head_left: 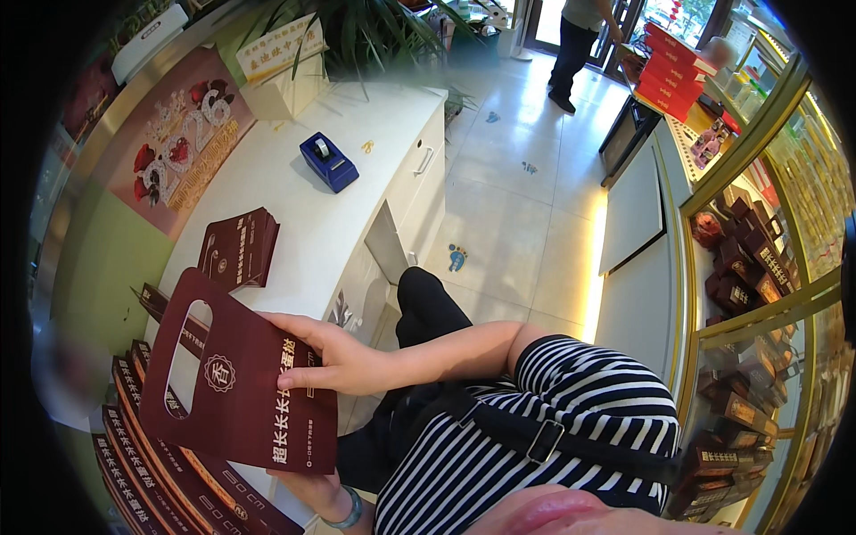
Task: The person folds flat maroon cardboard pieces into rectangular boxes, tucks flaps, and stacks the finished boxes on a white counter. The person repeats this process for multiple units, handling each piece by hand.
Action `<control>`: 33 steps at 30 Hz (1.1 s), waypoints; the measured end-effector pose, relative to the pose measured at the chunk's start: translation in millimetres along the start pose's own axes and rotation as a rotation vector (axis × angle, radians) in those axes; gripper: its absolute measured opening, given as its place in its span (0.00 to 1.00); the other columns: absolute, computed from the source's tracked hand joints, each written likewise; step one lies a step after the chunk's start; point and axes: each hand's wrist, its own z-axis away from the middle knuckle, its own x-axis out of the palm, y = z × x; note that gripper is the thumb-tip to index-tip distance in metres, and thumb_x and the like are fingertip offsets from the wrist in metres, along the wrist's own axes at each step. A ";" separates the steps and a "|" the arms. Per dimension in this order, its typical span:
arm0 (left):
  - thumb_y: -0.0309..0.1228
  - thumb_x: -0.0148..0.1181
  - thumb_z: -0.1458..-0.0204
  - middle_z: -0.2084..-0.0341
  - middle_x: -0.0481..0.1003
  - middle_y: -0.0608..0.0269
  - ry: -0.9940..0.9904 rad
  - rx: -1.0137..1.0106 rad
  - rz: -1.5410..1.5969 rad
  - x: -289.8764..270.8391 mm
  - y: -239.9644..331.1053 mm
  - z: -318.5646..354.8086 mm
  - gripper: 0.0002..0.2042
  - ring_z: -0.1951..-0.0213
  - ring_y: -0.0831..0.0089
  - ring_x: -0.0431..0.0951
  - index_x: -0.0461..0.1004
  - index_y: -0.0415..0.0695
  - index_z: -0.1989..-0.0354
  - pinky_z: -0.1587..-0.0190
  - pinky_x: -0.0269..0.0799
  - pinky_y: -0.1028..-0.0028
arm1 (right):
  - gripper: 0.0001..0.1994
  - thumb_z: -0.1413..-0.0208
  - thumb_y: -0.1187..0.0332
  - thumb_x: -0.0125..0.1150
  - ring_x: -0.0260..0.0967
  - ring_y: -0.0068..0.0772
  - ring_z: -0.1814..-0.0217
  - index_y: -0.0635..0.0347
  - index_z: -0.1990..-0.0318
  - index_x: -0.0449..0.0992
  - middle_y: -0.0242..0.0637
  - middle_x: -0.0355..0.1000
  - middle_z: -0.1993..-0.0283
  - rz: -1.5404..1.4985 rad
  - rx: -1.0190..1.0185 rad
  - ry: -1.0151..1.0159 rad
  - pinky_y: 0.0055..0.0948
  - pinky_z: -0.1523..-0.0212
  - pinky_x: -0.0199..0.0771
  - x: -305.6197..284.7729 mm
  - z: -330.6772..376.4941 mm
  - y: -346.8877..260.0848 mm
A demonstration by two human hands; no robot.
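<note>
A flat maroon cardboard carrier (241,419) with a rounded handle cut-out and pale printing is held over the counter. My right hand (334,357) is closed on its edge, the thumb on the printed face and the fingers along the upper side. My left hand (308,486) is at the carrier's lower edge, a band on its wrist. The carrier hides its fingers. A small stack of maroon card pieces (241,250) lies on the white counter (294,214) beyond the carrier. Long maroon boxes (214,486) stand in a row at the lower left, partly behind it.
Farther along the counter are a blue tape dispenser (329,162) and a white sign block (285,80) near a leafy plant (374,36). At right stands a glass display case (749,303) with packaged goods. A person (575,53) stands near the door, by stacked red boxes (669,71).
</note>
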 end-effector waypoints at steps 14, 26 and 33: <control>0.24 0.59 0.41 0.43 0.73 0.44 -0.217 0.265 -0.609 -30.8 0.5 -2.8 0.25 0.46 0.56 0.77 0.64 0.35 0.35 0.44 0.74 0.64 | 0.44 0.45 0.57 0.71 0.67 0.45 0.43 0.62 0.26 0.53 0.44 0.69 0.50 0.738 -0.521 -0.068 0.38 0.41 0.65 -11.7 12.2 -19.1; 0.32 0.65 0.45 0.47 0.75 0.50 0.177 0.176 -0.567 -18.3 25.5 -20.8 0.26 0.49 0.62 0.78 0.69 0.34 0.40 0.46 0.74 0.69 | 0.12 0.51 0.71 0.70 0.71 0.51 0.51 0.67 0.71 0.71 0.49 0.73 0.57 0.442 -0.323 -0.352 0.38 0.48 0.71 -43.1 6.5 -45.7; 0.33 0.57 0.37 0.45 0.69 0.55 0.017 -0.072 0.141 -30.1 36.3 -17.9 0.18 0.45 0.70 0.71 0.68 0.33 0.45 0.41 0.65 0.73 | 0.10 0.58 0.73 0.68 0.71 0.61 0.41 0.64 0.66 0.79 0.47 0.75 0.47 0.781 -0.668 -0.457 0.56 0.37 0.70 -52.4 12.8 -40.6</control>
